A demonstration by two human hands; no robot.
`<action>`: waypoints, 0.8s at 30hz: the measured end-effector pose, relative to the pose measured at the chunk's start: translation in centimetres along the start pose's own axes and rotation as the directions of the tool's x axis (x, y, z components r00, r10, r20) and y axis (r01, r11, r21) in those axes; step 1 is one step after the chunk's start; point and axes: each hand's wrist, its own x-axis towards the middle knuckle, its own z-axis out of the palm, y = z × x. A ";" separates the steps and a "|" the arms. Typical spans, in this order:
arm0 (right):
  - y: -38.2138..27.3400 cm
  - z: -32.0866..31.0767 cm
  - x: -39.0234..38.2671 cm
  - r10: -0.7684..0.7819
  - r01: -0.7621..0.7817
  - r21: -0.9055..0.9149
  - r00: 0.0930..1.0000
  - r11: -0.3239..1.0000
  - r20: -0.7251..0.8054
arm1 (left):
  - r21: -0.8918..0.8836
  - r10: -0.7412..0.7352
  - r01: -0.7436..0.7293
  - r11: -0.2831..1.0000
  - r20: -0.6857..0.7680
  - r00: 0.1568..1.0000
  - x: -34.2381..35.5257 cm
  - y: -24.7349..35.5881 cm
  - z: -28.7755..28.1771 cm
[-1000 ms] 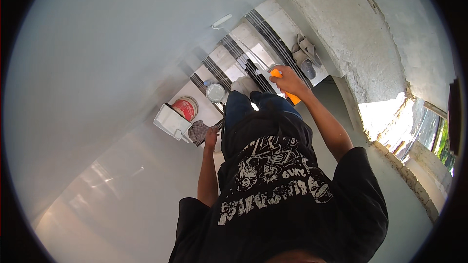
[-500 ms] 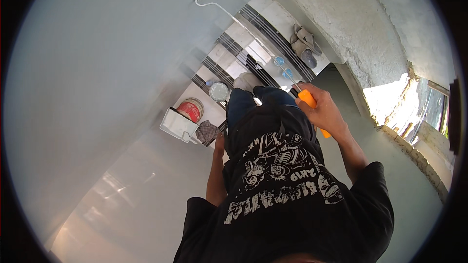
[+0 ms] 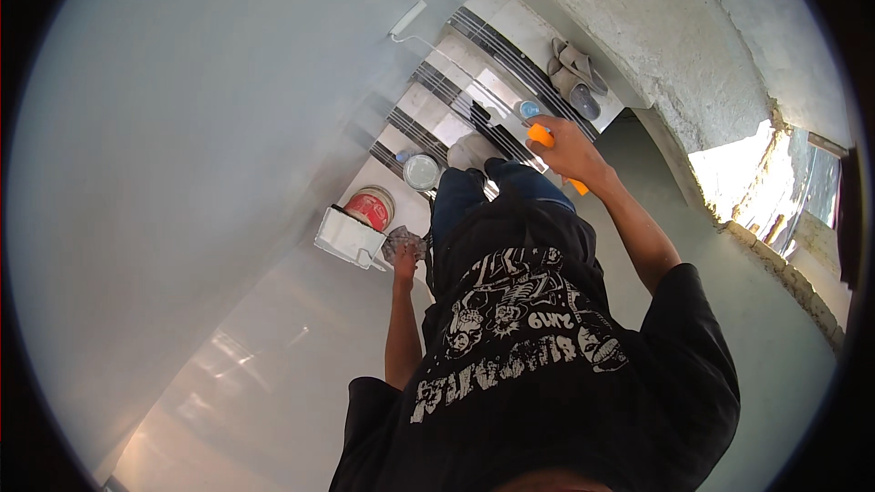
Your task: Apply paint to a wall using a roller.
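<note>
My right hand (image 3: 570, 150) is closed round the orange handle of a long paint roller (image 3: 407, 20), held out in front of me. Its thin white rod runs to the far left, and the white roller sleeve rests against or close to the pale grey wall (image 3: 228, 64). My left hand (image 3: 405, 260) hangs low at my left side with fingers loosely extended and nothing visible in it. Beyond that hand, in the same line of sight, lies a crumpled grey cloth (image 3: 398, 239); I cannot tell whether they touch.
At the wall's foot stand a red bucket (image 3: 368, 210) and a white paint tray (image 3: 349, 235). A round whitish tub (image 3: 421, 172) sits by my feet on the black-and-white striped floor (image 3: 444, 121). Grey clogs (image 3: 576, 82) and a small blue round thing (image 3: 529, 109) lie ahead.
The roller sleeve has come down the wall and slightly right. My right hand has moved farther forward with the handle, and my left hand has swung out from beside my leg.
</note>
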 end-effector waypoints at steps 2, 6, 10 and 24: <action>0.1 -1.3 -2.9 -0.095 0.092 -0.036 0.992 0.995 -0.080 | 0.029 -0.035 0.035 0.999 0.003 0.999 0.6 -1.1 -0.1; -2.0 -2.4 -5.6 -0.105 0.101 -0.052 0.992 0.994 -0.075 | -0.014 0.067 -0.065 0.998 0.125 0.990 1.9 -6.0 -0.9; -0.8 0.3 -1.4 -0.036 0.036 -0.005 0.998 0.999 -0.052 | -0.177 0.123 -0.101 0.979 0.118 0.985 2.0 -5.9 0.0; 3.0 0.6 -2.4 -0.267 0.255 -0.081 0.941 0.963 -0.208 | -0.031 -0.061 0.062 0.998 0.042 0.997 0.9 -0.6 -1.4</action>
